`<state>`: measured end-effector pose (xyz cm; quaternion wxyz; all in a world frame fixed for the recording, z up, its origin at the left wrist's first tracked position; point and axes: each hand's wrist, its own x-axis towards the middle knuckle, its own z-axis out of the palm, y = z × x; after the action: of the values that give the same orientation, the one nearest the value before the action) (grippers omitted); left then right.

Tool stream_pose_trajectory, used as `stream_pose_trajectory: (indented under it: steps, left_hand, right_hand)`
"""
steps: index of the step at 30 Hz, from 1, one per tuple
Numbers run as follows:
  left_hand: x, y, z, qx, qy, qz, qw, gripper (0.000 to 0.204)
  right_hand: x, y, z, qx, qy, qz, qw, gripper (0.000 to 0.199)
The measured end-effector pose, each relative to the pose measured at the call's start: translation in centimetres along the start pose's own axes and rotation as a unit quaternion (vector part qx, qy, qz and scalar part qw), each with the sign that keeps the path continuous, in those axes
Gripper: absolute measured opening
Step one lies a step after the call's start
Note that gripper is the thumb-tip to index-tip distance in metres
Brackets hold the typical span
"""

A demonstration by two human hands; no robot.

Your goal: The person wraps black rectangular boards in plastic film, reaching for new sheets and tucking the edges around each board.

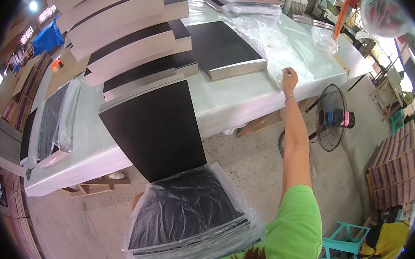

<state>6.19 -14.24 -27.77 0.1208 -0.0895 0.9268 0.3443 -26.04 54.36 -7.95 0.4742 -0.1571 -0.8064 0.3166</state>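
My right arm reaches far out over the table's front edge. My right hand (289,81) is closed, its fingers pinched together at the near end of a pile of clear plastic bags (278,45). Close to my body lies a bundle of dark panels in a clear plastic bag (187,214). A black panel with a pale edge (159,131) stands tilted between that bundle and the table. Only a small sliver of skin shows at the bundle's left side; the fingers of my left hand are hidden.
Stepped stacks of black, pale-edged panels (140,52) cover the table's left part. Another black panel (225,46) lies beside the bags. A bagged panel (56,119) rests at the far left. A fan (332,117), teal stools (346,242) and stacked cartons (397,164) stand right.
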Motion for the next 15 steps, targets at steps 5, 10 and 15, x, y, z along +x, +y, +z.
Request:
stream_pose_trajectory:
  steps: [5,10,15]
  left_hand:
    - [-0.2,-0.7,0.2,0.016,0.001,-0.014,1.0,0.017]
    - [-1.2,-1.7,0.3,0.039,-0.003,-0.032,0.999,0.017]
    - [-0.5,-1.5,0.9,0.046,-0.012,-0.025,0.999,0.017]
  right_hand:
    - [0.6,-0.9,-0.6,0.081,0.053,0.12,0.988,0.014]
    - [-2.0,-3.0,0.3,-0.016,-0.16,-0.035,0.986,0.023]
    - [0.0,0.3,0.0,0.099,-0.073,0.114,0.986,0.024]
